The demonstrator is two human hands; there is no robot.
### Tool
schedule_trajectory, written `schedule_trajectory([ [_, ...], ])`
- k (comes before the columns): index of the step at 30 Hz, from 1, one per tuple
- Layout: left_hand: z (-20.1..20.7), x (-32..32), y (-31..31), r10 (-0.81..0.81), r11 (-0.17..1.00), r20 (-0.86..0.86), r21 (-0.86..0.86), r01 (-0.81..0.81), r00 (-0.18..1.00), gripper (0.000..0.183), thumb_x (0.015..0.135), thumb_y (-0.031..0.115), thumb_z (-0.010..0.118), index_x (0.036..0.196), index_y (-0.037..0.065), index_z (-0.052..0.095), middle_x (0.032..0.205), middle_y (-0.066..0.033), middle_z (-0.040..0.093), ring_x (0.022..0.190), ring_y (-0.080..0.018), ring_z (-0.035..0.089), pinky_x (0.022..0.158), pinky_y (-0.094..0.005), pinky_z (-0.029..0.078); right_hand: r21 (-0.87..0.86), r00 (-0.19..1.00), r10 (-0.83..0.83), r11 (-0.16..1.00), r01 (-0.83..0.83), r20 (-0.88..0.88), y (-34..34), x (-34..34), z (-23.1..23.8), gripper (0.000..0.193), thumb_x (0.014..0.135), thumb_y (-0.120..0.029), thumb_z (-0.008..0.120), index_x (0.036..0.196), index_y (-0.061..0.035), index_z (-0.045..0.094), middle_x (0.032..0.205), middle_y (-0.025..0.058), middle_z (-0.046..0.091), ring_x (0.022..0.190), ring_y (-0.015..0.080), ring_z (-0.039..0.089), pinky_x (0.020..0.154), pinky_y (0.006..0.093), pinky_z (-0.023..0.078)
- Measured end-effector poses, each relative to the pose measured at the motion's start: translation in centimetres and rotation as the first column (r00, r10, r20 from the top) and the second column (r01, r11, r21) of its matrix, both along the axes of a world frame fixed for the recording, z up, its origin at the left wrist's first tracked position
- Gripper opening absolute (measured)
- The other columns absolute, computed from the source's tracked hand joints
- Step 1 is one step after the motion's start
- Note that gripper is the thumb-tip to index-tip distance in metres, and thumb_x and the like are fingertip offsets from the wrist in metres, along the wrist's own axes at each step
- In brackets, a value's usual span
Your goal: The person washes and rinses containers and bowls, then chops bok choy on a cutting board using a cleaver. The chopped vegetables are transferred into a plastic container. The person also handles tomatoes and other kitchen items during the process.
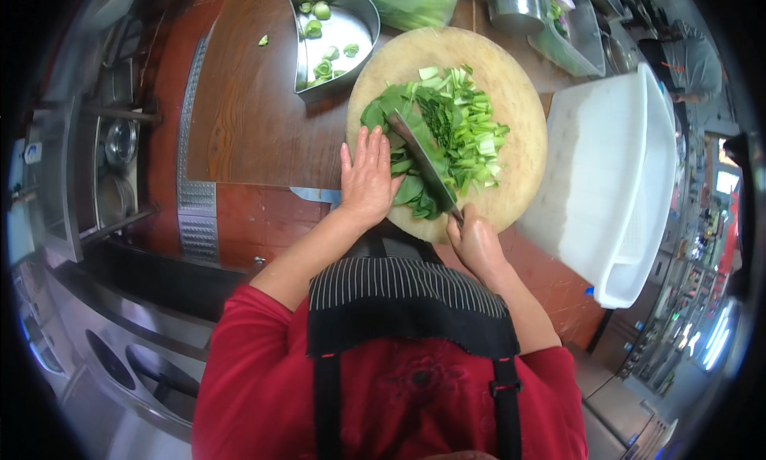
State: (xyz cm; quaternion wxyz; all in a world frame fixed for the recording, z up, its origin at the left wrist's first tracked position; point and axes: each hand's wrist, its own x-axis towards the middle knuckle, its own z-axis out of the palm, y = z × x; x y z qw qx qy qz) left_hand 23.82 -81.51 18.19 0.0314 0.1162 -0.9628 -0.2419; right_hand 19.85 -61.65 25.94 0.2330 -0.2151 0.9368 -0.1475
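A round wooden chopping board (519, 141) carries a pile of leafy greens (415, 117), whole leaves on the left and chopped pieces (477, 137) on the right. My left hand (367, 177) lies flat on the uncut leaves at the board's near left edge. My right hand (476, 240) grips the handle of a cleaver (423, 157), whose blade rests across the greens next to my left fingers.
A half-round steel tray (351, 29) with a few green stem ends stands behind the board on the brown counter (255, 117). A white plastic crate (614, 173) sits to the right. Steel pots and a bag of greens (411, 1) lie at the back.
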Motion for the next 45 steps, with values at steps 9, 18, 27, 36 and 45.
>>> schedule_trajectory([
  [9, 1.0, 0.8, -0.6, -0.106, 0.991, 0.047, 0.082, 0.102, 0.993, 0.099, 0.069, 0.052, 0.067, 0.137, -0.005, 0.024, 0.145, -0.0198, 0.020, 0.136, -0.0386, 0.010, 0.105, -0.0604, 0.010, -0.298, 0.906, -0.372, 0.858, 0.419, 0.202, 0.6, -0.7, 2.1, 0.031, 0.086, -0.024, 0.058, 0.097, 0.0053, 0.056, 0.070, 0.0198, 0.061, 0.062, 0.0285, 0.060, 0.058, 0.0380, 0.047],
  [18, 1.8, 0.6, -0.1, -0.084, 0.994, 0.066, 0.081, 0.078, 0.994, 0.113, 0.063, 0.056, 0.071, 0.140, -0.004, 0.013, 0.145, -0.0226, 0.015, 0.136, -0.0416, 0.008, 0.105, -0.0601, 0.008, -0.198, 0.777, -0.399, 0.917, 0.346, -0.488, 7.3, -7.0, 1.7, 0.034, 0.089, -0.023, 0.053, 0.119, -0.0089, 0.051, 0.081, 0.0206, 0.061, 0.070, 0.0353, 0.059, 0.063, 0.0442, 0.046],
  [27, 3.8, 1.3, -1.8, -0.028, 0.995, -0.085, 0.097, 0.036, 0.996, 0.105, 0.066, 0.057, 0.068, 0.140, 0.000, 0.020, 0.144, -0.0222, 0.019, 0.136, -0.0416, 0.011, 0.106, -0.0587, 0.012, 0.001, 0.717, -0.232, 0.951, 0.309, -0.658, 8.1, -11.6, -6.5, 0.031, 0.085, -0.022, 0.057, 0.115, -0.0157, 0.057, 0.086, 0.0158, 0.057, 0.077, 0.0344, 0.055, 0.066, 0.0460, 0.044],
  [36, 2.5, 2.4, -14.7, 0.260, 0.963, -0.238, 0.131, -0.235, 0.936, 0.084, 0.074, 0.048, 0.063, 0.134, -0.001, 0.030, 0.140, -0.0184, 0.028, 0.134, -0.0380, 0.017, 0.108, -0.0544, 0.015, -0.373, 0.617, -0.276, 0.927, -0.030, -0.737, -1.8, -12.4, 3.9, 0.022, 0.088, -0.009, 0.052, 0.106, 0.0038, 0.056, 0.114, 0.0224, 0.050, 0.106, 0.0371, 0.049, 0.092, 0.0430, 0.038],
  [45, -2.1, 9.1, -39.4, 0.375, 0.922, -0.154, 0.166, -0.350, 0.914, 0.072, 0.076, 0.038, 0.063, 0.129, -0.003, 0.035, 0.133, -0.0199, 0.036, 0.129, -0.0374, 0.027, 0.106, -0.0500, 0.022, -0.478, 0.729, -0.138, 0.832, -0.283, -0.671, -28.4, -1.6, 5.5, 0.009, 0.087, 0.000, 0.049, 0.089, 0.0056, 0.057, 0.089, 0.0163, 0.058, 0.086, 0.0304, 0.056, 0.078, 0.0375, 0.045],
])
